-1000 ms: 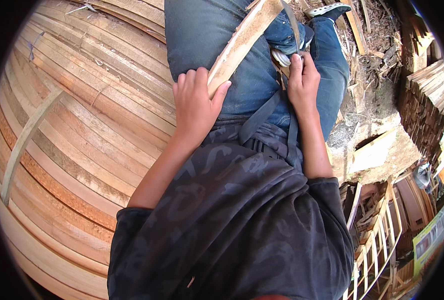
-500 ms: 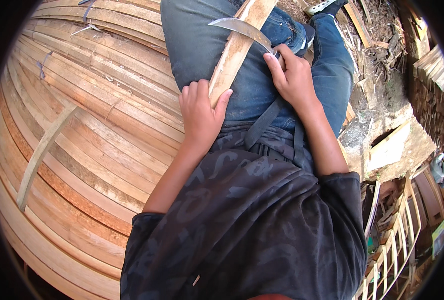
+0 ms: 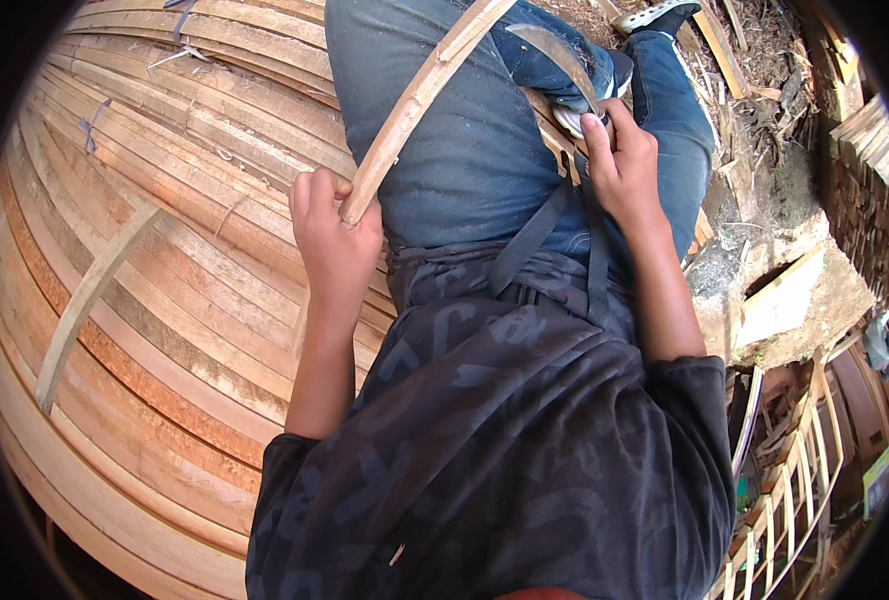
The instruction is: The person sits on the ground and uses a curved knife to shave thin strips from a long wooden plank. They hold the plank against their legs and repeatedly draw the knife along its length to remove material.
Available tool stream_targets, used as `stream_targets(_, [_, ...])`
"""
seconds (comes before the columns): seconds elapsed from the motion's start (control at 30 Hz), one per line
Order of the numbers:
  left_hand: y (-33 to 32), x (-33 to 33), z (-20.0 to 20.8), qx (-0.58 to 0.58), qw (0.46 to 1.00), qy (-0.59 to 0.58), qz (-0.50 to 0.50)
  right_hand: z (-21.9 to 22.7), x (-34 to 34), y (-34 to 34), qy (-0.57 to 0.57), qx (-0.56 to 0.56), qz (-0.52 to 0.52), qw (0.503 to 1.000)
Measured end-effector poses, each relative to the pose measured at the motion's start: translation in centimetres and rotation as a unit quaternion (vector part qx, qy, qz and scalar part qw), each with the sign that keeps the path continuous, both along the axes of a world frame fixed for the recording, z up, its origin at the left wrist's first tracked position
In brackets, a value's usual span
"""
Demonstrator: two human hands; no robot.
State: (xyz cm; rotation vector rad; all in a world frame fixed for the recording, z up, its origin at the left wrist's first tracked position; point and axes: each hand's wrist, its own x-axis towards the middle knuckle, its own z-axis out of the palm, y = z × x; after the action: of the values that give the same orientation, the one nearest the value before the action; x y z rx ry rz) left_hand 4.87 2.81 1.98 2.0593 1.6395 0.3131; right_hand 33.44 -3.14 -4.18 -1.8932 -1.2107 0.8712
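Note:
My left hand (image 3: 335, 225) is closed around the near end of a pale wooden strip (image 3: 412, 103), which slants up and away across my thigh and leaves the upper edge of the view. The strip is turned on its narrow side, with a rough, chipped edge showing. In my right hand (image 3: 625, 165) is a sickle (image 3: 563, 62), its curved blade pointing up and to the left over my lower leg. The blade is apart from the strip. My fingers hide most of the sickle's handle.
Long stacked wooden planks (image 3: 195, 300) fill the left side, some bundled with blue ties (image 3: 89, 126). A bent wooden slat (image 3: 90, 300) crosses them. At right lie a flat stone slab (image 3: 805, 290), wood scraps (image 3: 725, 50) and a slatted wooden frame (image 3: 790, 480).
My left hand has moved left with the strip, which has turned from its broad face onto its edge. My right hand has drawn the sickle rightward, off the strip.

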Motion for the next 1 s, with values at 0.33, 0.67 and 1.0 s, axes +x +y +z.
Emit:
stream_targets(0.33, [-0.1, 0.2, -1.9, -0.134, 0.991, 0.001, 0.029, -0.1, 0.0, 0.3, -0.026, 0.014, -0.025, 0.999])
stream_targets(0.67, [0.4, 0.4, -1.7, -0.191, 0.980, 0.056, 0.016, 0.1, -0.5, 0.6, -0.054, 0.006, 0.026, 0.998])
stream_targets(1.0, [0.5, 0.9, -2.2, -0.186, 0.980, 0.073, 0.002, 0.3, -0.6, 2.1, -0.265, 0.032, 0.083, 0.960])
